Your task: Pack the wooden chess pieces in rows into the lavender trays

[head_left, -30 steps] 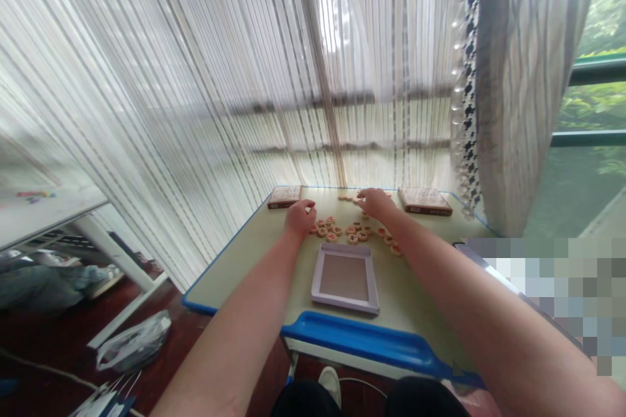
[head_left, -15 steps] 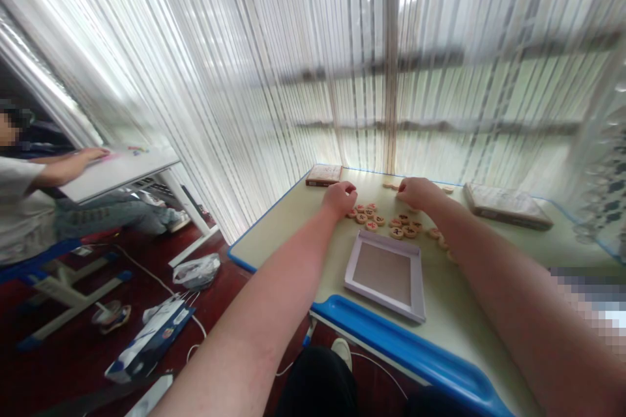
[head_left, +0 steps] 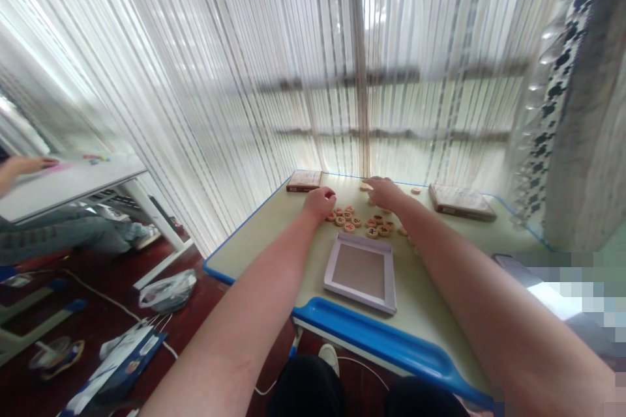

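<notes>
Several round wooden pieces with red or dark characters (head_left: 349,227) lie in loose groups across the middle of the pale table. My left hand (head_left: 320,202) is beside the left group, its fingers curled together; anything between them is too small to make out. Farther back, my right hand (head_left: 384,194) reaches over the table with its fingers extended, next to a piece near the back edge (head_left: 365,187). Other pieces lie partly behind my right hand and forearm. An open shallow box part (head_left: 359,270) with pale walls rests in front of the groups.
A flat box (head_left: 304,180) stands at the back left and another (head_left: 461,201) at the back right. A blue tray edge (head_left: 376,332) borders the table's near side. At the far left, a person's hand (head_left: 36,164) rests on another table (head_left: 83,186).
The view has turned right, shifting the scene leftward. My right hand has stretched its fingers toward a piece near the back edge. My left hand stays curled beside the left group.
</notes>
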Tool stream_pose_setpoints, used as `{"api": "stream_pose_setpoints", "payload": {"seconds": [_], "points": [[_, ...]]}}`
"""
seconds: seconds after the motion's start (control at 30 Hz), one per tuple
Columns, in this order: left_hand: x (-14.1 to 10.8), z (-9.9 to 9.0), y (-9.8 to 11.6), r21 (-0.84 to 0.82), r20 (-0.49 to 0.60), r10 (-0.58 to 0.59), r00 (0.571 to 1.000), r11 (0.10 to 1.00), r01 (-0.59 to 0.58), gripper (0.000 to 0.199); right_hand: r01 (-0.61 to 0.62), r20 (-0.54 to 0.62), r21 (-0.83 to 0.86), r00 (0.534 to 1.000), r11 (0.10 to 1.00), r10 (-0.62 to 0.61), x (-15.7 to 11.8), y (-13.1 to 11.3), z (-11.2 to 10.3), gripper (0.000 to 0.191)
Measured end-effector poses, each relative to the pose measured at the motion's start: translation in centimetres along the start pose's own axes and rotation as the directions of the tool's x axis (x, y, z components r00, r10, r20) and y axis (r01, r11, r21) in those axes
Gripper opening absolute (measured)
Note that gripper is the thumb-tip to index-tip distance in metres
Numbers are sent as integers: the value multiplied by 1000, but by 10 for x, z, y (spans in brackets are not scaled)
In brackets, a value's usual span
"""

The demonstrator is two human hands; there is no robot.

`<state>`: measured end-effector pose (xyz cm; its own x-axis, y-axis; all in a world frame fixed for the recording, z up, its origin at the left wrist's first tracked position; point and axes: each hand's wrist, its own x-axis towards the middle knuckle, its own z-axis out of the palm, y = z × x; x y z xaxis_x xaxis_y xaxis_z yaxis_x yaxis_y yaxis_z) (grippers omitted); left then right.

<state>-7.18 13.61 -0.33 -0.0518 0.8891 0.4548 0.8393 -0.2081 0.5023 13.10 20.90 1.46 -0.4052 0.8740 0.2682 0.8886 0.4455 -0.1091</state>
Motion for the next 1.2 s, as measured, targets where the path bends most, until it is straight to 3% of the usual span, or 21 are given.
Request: {"api": "stream_pose_setpoints", "payload": {"seconds": [0.07, 0.17, 0.63, 0.83, 1.0, 1.2], "points": [[0, -1, 1, 10, 9, -10, 1000, 1000, 10, 24, 89, 49, -29, 995, 996, -88, 2, -3, 7, 43], [-1, -1, 2, 18, 17, -16, 1000, 1000, 16, 24, 101, 117, -44, 989, 994, -95, 3, -5, 10, 34], [0, -1, 2, 32, 28, -31, 999, 999, 30, 24, 114, 69, -43, 991, 993, -111, -5, -14, -2, 24], [2, 1, -2, 17, 15, -8, 1000, 1000, 8, 23, 103, 96, 9, 990, 995, -103, -6, -16, -4, 30], [1, 2, -2, 11, 12, -7, 1000, 1000, 7, 23, 126, 121, -45, 985, 991, -120, -4, -17, -4, 33], [1, 1, -1, 1, 20, -13, 1000, 1000, 13, 23, -53, 114, -14, 992, 998, 55, -2, -5, -2, 37]]}}
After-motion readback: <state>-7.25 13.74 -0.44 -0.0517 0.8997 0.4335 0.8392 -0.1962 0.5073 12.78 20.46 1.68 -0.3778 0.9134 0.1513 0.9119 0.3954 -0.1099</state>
